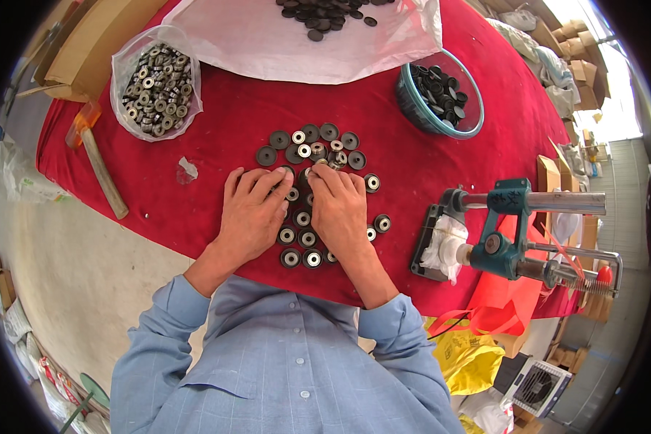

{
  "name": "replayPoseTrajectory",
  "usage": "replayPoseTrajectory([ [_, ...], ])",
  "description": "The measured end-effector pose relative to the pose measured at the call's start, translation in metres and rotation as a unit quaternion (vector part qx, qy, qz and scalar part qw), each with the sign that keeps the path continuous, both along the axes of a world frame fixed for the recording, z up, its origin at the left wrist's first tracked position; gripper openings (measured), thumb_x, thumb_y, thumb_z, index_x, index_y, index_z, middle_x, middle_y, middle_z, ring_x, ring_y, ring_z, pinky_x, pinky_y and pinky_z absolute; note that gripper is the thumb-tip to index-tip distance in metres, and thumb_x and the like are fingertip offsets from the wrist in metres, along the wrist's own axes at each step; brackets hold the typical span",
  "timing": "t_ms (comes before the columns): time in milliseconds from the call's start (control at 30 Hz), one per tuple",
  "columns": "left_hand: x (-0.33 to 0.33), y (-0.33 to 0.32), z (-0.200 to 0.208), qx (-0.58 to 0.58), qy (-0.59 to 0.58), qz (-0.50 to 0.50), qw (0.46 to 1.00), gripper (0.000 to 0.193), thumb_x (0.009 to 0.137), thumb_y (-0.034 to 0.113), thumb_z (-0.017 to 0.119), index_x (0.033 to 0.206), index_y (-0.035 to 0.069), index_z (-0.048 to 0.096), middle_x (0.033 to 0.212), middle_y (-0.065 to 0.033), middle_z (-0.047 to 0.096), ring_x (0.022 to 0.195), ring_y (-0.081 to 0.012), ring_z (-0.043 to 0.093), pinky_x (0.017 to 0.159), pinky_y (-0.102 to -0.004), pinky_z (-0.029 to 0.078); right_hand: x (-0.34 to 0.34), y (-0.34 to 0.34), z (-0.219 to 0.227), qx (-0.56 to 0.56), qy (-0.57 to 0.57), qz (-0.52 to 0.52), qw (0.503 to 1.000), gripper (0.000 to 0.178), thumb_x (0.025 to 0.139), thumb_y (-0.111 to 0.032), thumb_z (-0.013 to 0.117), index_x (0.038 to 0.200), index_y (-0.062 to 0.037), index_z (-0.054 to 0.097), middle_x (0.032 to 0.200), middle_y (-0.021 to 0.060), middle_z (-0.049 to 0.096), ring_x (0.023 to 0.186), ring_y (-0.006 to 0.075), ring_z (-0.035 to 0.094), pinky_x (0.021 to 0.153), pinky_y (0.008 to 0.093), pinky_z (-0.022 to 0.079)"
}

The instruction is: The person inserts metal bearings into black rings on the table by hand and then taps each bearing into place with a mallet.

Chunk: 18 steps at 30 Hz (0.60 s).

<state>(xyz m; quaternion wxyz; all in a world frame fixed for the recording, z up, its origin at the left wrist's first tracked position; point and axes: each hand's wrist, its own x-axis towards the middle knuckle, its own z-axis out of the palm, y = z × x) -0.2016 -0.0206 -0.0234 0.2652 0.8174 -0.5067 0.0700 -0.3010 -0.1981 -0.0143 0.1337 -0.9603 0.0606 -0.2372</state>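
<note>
Red cloth (231, 116) spreads under the work, and at its left edge lies a wooden-handled hammer with an orange head (103, 172). Next comes a container lined with translucent plastic (135, 47), heaped with loose ring-shaped steel bearings (159, 90). The person's left hand (249, 206) reaches palm down into the central cluster, its fingers curled and its tips among the parts; whether they pinch one cannot be told. Around and between the hands sit flat, round black caps (266, 156), bare ones mostly at the far side, and black rollers with silver centres (307, 239) nearer the body. The right hand (338, 210) bends its thumb and forefinger together at a small part beside the left fingertips, seemingly gripping or pressing a bearing, though the fingers hide it. Judging by this layout, the step in hand is setting bearings into the black caps; the next move seems to call for centring another bearing over a bare cap and seating it level. Farther right stand a teal-rimmed bowl (411, 108) of black discs (441, 90) and a teal metal hand press (510, 235), which neither hand touches.
</note>
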Motion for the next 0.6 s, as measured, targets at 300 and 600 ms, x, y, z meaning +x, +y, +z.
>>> replayPoseTrajectory([
  [300, -0.001, 0.001, 0.001, -0.008, 0.012, -0.001, 1.0, 0.053, 0.092, 0.012, 0.075, 0.144, 0.004, 0.067, 0.143, -0.0073, 0.062, 0.13, -0.0273, 0.057, 0.118, -0.0568, 0.037, -0.003, 0.008, 0.003, -0.011, -0.002, 0.017, 1.0, 0.03, 0.089, 0.0, 0.068, 0.118, 0.0021, 0.075, 0.127, 0.0102, 0.071, 0.103, 0.0261, 0.071, 0.098, 0.0427, 0.054],
  [600, 0.0, 0.001, 0.0, -0.002, 0.015, 0.003, 1.0, 0.054, 0.091, 0.012, 0.075, 0.144, 0.004, 0.066, 0.144, -0.0076, 0.062, 0.131, -0.0281, 0.057, 0.119, -0.0572, 0.037, 0.007, 0.007, 0.021, -0.065, 0.061, 0.029, 0.996, 0.028, 0.086, -0.006, 0.069, 0.112, 0.0011, 0.075, 0.121, 0.0117, 0.072, 0.105, 0.0272, 0.07, 0.099, 0.0437, 0.054],
])
